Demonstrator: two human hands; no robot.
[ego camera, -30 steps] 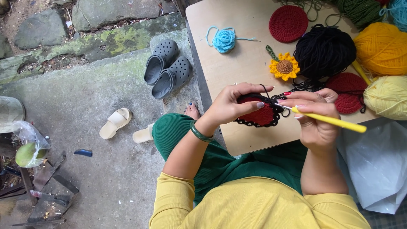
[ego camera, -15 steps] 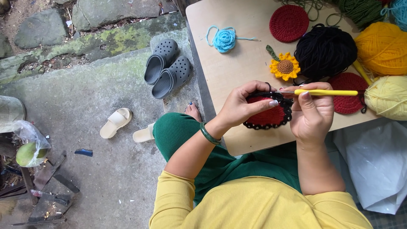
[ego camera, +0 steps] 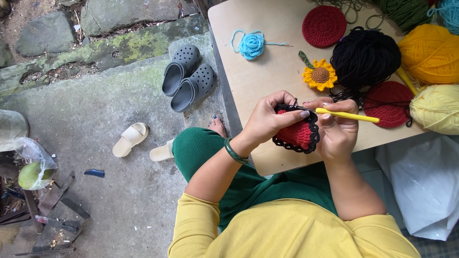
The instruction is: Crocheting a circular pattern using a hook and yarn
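Observation:
My left hand pinches a red crochet round with a black lacy border, folded between my fingers above the near edge of the wooden table. My right hand grips a yellow-handled crochet hook, its metal tip at the piece's black border near my left thumb. Black yarn runs from the piece up to a black yarn ball.
On the table lie a red round, a blue crochet flower, a sunflower piece, another red round, and yellow, pale yellow and green yarn. Grey clogs and cream sandals sit on the concrete. A white bag lies right.
The crochet piece has been folded and turned between my hands. The hook went from pointing down-right to level, and now lies a little lower with its tip at the border.

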